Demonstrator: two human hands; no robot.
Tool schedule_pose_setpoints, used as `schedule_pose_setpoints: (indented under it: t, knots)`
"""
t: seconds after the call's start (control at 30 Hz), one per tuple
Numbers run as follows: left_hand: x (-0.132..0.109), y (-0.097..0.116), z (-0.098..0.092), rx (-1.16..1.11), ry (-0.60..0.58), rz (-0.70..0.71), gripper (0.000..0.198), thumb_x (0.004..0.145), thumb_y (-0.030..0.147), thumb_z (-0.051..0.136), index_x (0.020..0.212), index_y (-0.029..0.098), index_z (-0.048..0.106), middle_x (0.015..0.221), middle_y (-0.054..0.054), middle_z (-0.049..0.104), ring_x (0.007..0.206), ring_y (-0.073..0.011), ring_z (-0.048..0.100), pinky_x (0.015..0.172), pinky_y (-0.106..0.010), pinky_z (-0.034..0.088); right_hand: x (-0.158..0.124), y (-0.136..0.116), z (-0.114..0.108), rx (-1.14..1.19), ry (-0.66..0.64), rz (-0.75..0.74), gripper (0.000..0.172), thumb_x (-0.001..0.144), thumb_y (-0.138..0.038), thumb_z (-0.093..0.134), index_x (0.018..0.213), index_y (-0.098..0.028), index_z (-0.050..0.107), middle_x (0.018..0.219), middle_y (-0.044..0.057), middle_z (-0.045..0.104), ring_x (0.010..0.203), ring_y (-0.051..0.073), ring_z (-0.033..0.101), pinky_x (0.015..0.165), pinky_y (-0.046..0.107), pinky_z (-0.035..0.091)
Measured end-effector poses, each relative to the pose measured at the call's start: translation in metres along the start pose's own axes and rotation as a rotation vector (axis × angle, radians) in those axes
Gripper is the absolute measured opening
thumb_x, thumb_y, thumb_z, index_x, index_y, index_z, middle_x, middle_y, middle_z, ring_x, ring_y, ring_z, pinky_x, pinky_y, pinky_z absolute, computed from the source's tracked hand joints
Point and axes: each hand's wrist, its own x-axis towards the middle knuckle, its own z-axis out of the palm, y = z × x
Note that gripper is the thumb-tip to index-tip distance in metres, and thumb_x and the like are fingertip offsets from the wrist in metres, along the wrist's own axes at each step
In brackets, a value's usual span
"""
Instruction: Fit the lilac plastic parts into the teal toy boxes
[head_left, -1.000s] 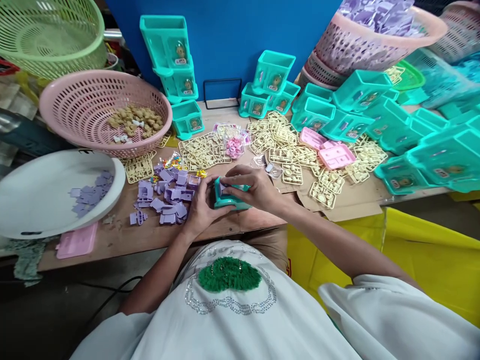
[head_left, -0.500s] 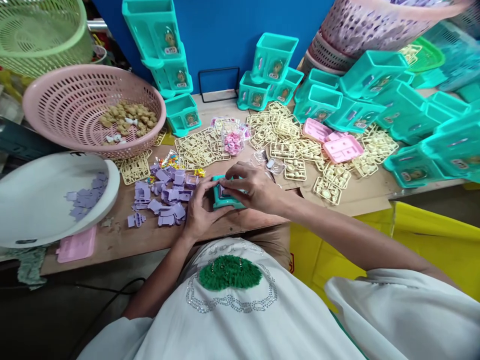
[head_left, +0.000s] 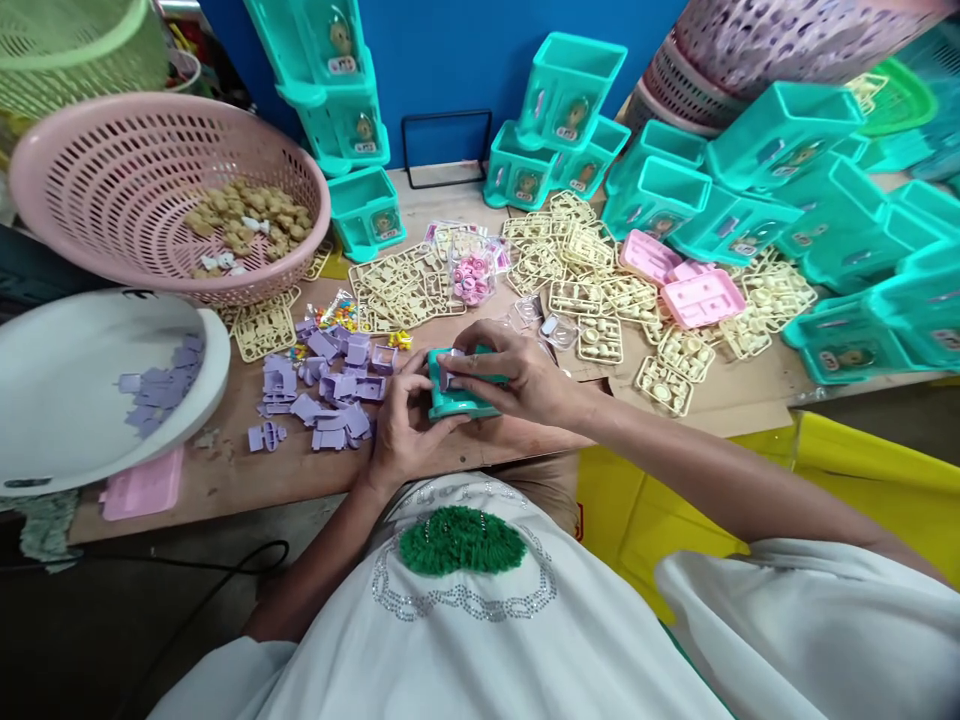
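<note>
A teal plastic box (head_left: pixel 459 402) lies on the cardboard-covered table in front of my body. My left hand (head_left: pixel 405 425) grips its left end, thumb along the near side and fingers at the far side. Over the top of the box, my right hand (head_left: pixel 517 375) pinches a small purple plastic piece (head_left: pixel 445 374) against its face. The right fingers cover much of the box. Beside my left hand is a loose heap of purple plastic parts (head_left: pixel 341 385). Beyond the hands sits a clear bag of pink pieces (head_left: pixel 474 280).
A pink basket (head_left: pixel 67 190) of tan figures and a white basin (head_left: pixel 60 400) of purple pieces stand left. Cream part frames (head_left: pixel 409 285) spread across the back. Teal boxes are stacked (head_left: pixel 367 215) behind and to the right. Pink trays (head_left: pixel 705 297) lie right of centre.
The view has shifted slightly. My right hand has drawn a little to the right, showing more of the purple piece in its fingers. My left hand keeps its grip on the box.
</note>
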Motion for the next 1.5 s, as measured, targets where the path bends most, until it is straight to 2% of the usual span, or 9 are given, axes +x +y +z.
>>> schedule_pose_setpoints:
  t: [0.2, 0.33, 0.47, 0.83, 1.0, 1.17, 1.27, 1.4, 1.5]
  knots:
    - [-0.001, 0.001, 0.001, -0.106, -0.009, -0.026, 0.053, 0.089, 0.042, 0.084, 0.121, 0.026, 0.044, 0.163, -0.025, 0.049, 0.154, -0.0315, 0.051, 0.118, -0.053, 0.053, 0.005, 0.0, -0.004, 0.014, -0.029, -0.018, 0.036, 0.11, -0.041, 0.053, 0.127, -0.022, 0.078, 0.111, 0.014, 0.07, 0.1, 0.023, 0.069, 0.083, 0.037, 0.059]
    - [0.0, 0.002, -0.003, -0.016, -0.024, 0.04, 0.049, 0.091, 0.037, 0.082, 0.127, 0.026, 0.05, 0.163, -0.023, 0.05, 0.154, -0.0321, 0.05, 0.122, -0.055, 0.05, 0.013, -0.006, -0.012, -0.075, -0.106, -0.052, 0.037, 0.111, -0.039, 0.05, 0.122, -0.021, 0.079, 0.105, 0.014, 0.068, 0.094, 0.023, 0.066, 0.079, 0.037, 0.055]
    - [0.002, 0.006, -0.006, 0.057, -0.028, 0.097, 0.044, 0.092, 0.037, 0.081, 0.126, 0.025, 0.055, 0.163, -0.022, 0.052, 0.152, -0.0321, 0.054, 0.119, -0.052, 0.054, 0.02, -0.009, -0.016, -0.147, -0.197, -0.095, 0.038, 0.112, -0.037, 0.047, 0.113, -0.018, 0.08, 0.099, 0.014, 0.067, 0.089, 0.022, 0.064, 0.077, 0.036, 0.052]
    - [0.0, 0.013, -0.001, 0.097, 0.078, 0.226, 0.04, 0.09, 0.026, 0.083, 0.122, 0.022, 0.059, 0.161, -0.024, 0.054, 0.149, -0.0325, 0.056, 0.115, -0.047, 0.058, 0.011, -0.002, -0.01, -0.174, -0.094, -0.166, 0.034, 0.112, -0.034, 0.05, 0.125, -0.013, 0.074, 0.105, 0.015, 0.068, 0.096, 0.022, 0.064, 0.079, 0.034, 0.053]
    - [-0.002, 0.022, 0.003, 0.172, 0.119, 0.301, 0.038, 0.093, 0.019, 0.078, 0.125, 0.021, 0.058, 0.159, -0.022, 0.057, 0.15, -0.0322, 0.055, 0.119, -0.052, 0.054, 0.016, -0.014, -0.013, -0.363, -0.178, -0.173, 0.031, 0.111, -0.027, 0.048, 0.122, -0.01, 0.072, 0.102, 0.016, 0.067, 0.089, 0.023, 0.057, 0.073, 0.034, 0.046]
    - [0.001, 0.023, 0.0, 0.179, 0.081, 0.29, 0.032, 0.096, 0.02, 0.074, 0.123, 0.022, 0.057, 0.163, -0.02, 0.053, 0.153, -0.0324, 0.052, 0.12, -0.052, 0.054, 0.03, -0.024, -0.019, -0.426, -0.329, -0.132, 0.027, 0.109, -0.022, 0.05, 0.11, -0.008, 0.074, 0.093, 0.014, 0.064, 0.084, 0.023, 0.052, 0.068, 0.033, 0.038]
    - [0.002, 0.021, -0.003, 0.169, 0.059, 0.299, 0.029, 0.097, 0.019, 0.073, 0.121, 0.024, 0.056, 0.165, -0.017, 0.051, 0.154, -0.0318, 0.051, 0.123, -0.054, 0.052, 0.032, -0.023, -0.017, -0.392, -0.348, -0.139, 0.024, 0.106, -0.019, 0.052, 0.103, -0.012, 0.075, 0.09, 0.012, 0.062, 0.082, 0.022, 0.051, 0.067, 0.032, 0.037]
    - [0.002, 0.014, -0.004, 0.086, -0.002, 0.203, 0.032, 0.096, 0.026, 0.075, 0.122, 0.025, 0.056, 0.167, -0.017, 0.047, 0.156, -0.0333, 0.048, 0.124, -0.056, 0.049, 0.02, -0.021, -0.005, -0.394, -0.245, -0.161, 0.023, 0.104, -0.021, 0.056, 0.116, -0.008, 0.072, 0.1, 0.015, 0.064, 0.088, 0.025, 0.056, 0.073, 0.036, 0.046]
    - [0.002, 0.005, -0.001, -0.049, -0.045, 0.049, 0.059, 0.093, 0.036, 0.08, 0.14, 0.026, 0.047, 0.168, -0.021, 0.043, 0.155, -0.0344, 0.048, 0.123, -0.054, 0.05, 0.008, -0.019, 0.0, -0.331, -0.136, -0.164, 0.032, 0.106, -0.024, 0.056, 0.129, -0.005, 0.067, 0.109, 0.02, 0.065, 0.097, 0.028, 0.06, 0.078, 0.041, 0.053]
